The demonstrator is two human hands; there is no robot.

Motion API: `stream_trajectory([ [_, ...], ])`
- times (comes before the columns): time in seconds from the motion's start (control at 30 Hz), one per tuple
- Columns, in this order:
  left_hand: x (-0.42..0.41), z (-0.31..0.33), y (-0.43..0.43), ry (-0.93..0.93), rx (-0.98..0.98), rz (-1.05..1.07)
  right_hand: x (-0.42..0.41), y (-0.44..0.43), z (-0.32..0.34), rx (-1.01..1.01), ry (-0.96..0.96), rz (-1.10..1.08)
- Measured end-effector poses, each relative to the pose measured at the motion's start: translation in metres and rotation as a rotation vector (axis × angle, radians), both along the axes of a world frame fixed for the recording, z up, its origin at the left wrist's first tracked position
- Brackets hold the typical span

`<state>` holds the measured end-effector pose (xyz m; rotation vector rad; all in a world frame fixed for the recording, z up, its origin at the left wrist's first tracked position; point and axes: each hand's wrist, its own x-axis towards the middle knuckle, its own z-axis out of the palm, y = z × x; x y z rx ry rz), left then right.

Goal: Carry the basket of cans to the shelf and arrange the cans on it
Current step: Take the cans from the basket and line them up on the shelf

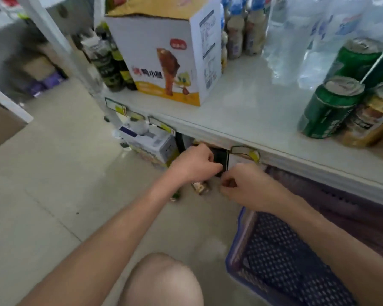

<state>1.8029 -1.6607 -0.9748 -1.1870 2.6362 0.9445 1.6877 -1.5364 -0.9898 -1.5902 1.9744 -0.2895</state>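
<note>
Head view: left hand and right hand curled below shelf front edge; contents cannot be told. Cans judged rigid, slick; to be gripped round the side wall.

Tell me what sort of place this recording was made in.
Most likely a small shop: a shelf with price-tag holders along its front edge, stocked with bottles and cans, and a basket on the floor beside it.
</note>
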Motion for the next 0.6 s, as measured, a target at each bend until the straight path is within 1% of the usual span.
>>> stream_trajectory([
  [0.07,0.022,-0.029,-0.019,-0.061,-0.001,0.082,0.011,-0.022,-0.021,0.112,-0.095,0.068],
  [0.13,0.042,-0.061,-0.034,-0.100,-0.023,0.161,0.019,-0.045,-0.043,0.226,-0.137,0.090],
  [0.23,0.067,-0.116,-0.060,-0.159,-0.013,0.293,0.027,-0.084,-0.078,0.367,-0.122,0.066],
  [0.3,0.080,-0.155,-0.076,-0.212,0.029,0.390,0.034,-0.106,-0.104,0.468,-0.168,0.022],
  [0.33,0.086,-0.174,-0.082,-0.223,0.059,0.435,0.040,-0.115,-0.116,0.511,-0.156,-0.002],
  [0.4,0.094,-0.206,-0.093,-0.234,0.091,0.488,0.049,-0.130,-0.142,0.541,0.010,-0.025],
  [0.43,0.096,-0.218,-0.097,-0.240,0.091,0.507,0.051,-0.138,-0.154,0.505,0.127,-0.028],
  [0.47,0.096,-0.228,-0.101,-0.246,0.091,0.529,0.051,-0.145,-0.165,0.460,0.198,-0.044],
  [0.53,0.092,-0.244,-0.107,-0.239,0.092,0.554,0.050,-0.161,-0.186,0.460,0.242,-0.100],
  [0.6,0.086,-0.257,-0.111,-0.210,0.089,0.547,0.049,-0.171,-0.200,0.503,0.227,-0.162],
])
